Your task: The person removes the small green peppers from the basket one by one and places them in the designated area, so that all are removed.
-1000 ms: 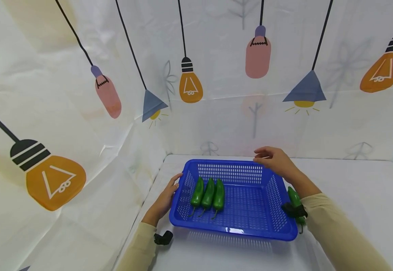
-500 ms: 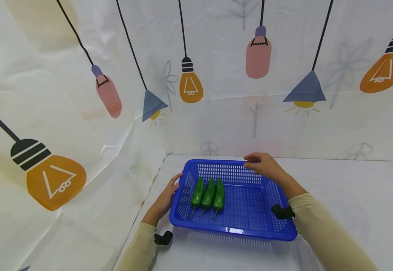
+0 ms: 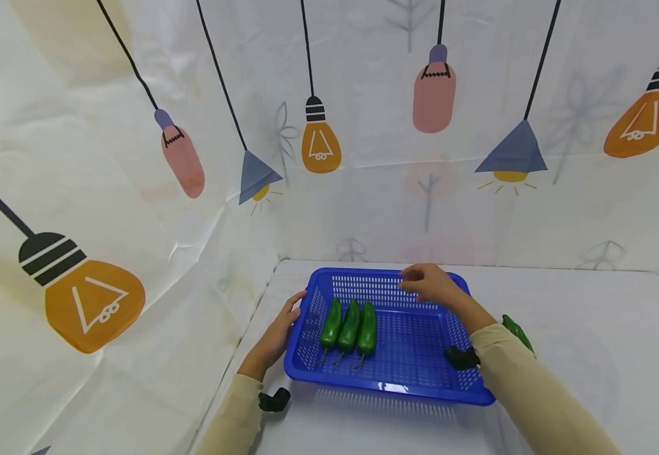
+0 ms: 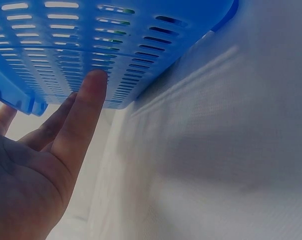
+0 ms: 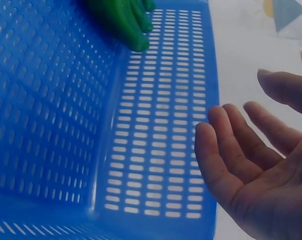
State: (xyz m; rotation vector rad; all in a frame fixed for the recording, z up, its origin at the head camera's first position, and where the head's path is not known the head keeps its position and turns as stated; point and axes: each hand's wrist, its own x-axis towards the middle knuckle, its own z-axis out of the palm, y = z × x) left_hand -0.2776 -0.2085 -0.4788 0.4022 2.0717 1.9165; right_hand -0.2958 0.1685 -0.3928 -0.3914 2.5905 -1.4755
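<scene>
Three green chili peppers (image 3: 349,325) lie side by side in the left part of a blue plastic basket (image 3: 409,388). My left hand (image 3: 275,335) touches the basket's left side near the rim; in the left wrist view a straight finger (image 4: 83,115) lies against the slotted wall. Above the far wall, right of the middle, my right hand (image 3: 431,284) hovers with loosely bent fingers and holds nothing. From the right wrist view, this hand (image 5: 260,165) is beside the far rim, and pepper tips (image 5: 126,22) show inside the basket.
Another green pepper (image 3: 517,333) lies on the white table (image 3: 591,354) right of the basket, partly hidden by my right sleeve (image 3: 511,360). A white sheet printed with lamps (image 3: 374,208) hangs behind the table and along its left.
My right hand has moved left and slightly down over the basket's far side. Its arm covers different parts of the table at the right. The left hand, basket and three peppers keep their places.
</scene>
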